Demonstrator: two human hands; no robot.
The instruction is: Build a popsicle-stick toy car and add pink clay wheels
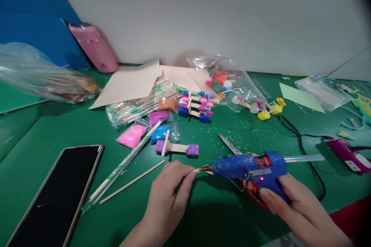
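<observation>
My right hand [301, 204] is wrapped round the handle of a blue hot glue gun [232, 166], which has a red light lit and a clear glue stick [304, 158] poking out of its back. Between thumb and finger, my left hand [171, 197] pinches a small piece of wooden stick [197, 170] at the gun's nozzle. Whether the nozzle touches the wood I cannot tell. Just beyond my left hand lies a wooden piece with purple clay ends [177, 148] and a short stick across it. Scissors [228, 144] with red handles lie partly hidden under the gun.
A phone [58, 197], a loose thin stick [131, 182] and wrapped chopsticks [124, 166] lie left. Behind are clay packets [131, 135], small clay-and-stick models [195, 106], a plastic bag [228, 81] and a pink bottle [94, 48]. A black cord [303, 150] runs by a purple power socket [348, 155].
</observation>
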